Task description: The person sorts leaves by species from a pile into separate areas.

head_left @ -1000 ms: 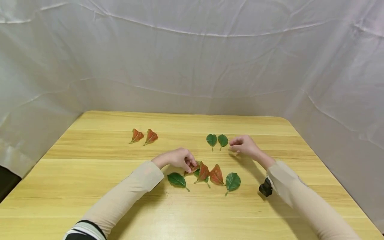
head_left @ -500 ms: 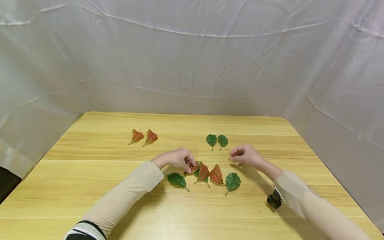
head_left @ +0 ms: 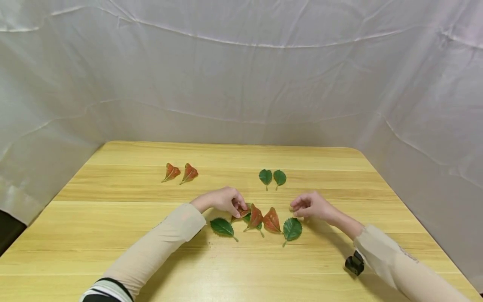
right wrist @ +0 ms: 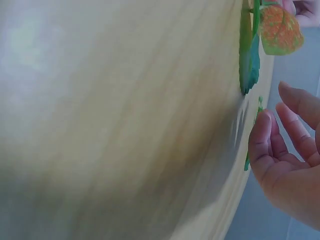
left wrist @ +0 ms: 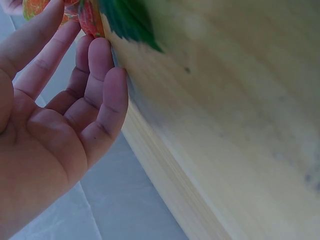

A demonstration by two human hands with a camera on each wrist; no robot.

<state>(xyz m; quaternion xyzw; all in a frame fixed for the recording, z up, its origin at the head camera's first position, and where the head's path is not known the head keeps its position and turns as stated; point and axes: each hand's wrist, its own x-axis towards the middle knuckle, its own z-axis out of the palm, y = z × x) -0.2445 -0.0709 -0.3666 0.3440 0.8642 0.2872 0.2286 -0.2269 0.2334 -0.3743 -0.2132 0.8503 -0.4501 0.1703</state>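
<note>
My left hand [head_left: 226, 199] pinches a red leaf [head_left: 241, 213] between thumb and forefinger, low over the table; the left wrist view shows its other fingers loosely bent. Right of it, a second red leaf [head_left: 255, 216] overlaps a green leaf that is mostly hidden. A third red leaf [head_left: 272, 219] lies beside them. One green leaf [head_left: 222, 227] is below my left hand, and another green leaf [head_left: 292, 229] sits at the right end of the group. Just above that one hovers my right hand [head_left: 315, 206], fingers relaxed and holding nothing, as the right wrist view [right wrist: 287, 150] also shows.
Two red leaves [head_left: 189, 173] lie toward the back left of the wooden table [head_left: 132, 235]. Two green leaves [head_left: 279, 177] lie side by side at the back right. Pale cloth [head_left: 241, 84] hangs behind and around the table.
My right hand has drawn back from beside the two rear green leaves, toward me and slightly right, to above the front right green leaf. My left hand has stayed in place.
</note>
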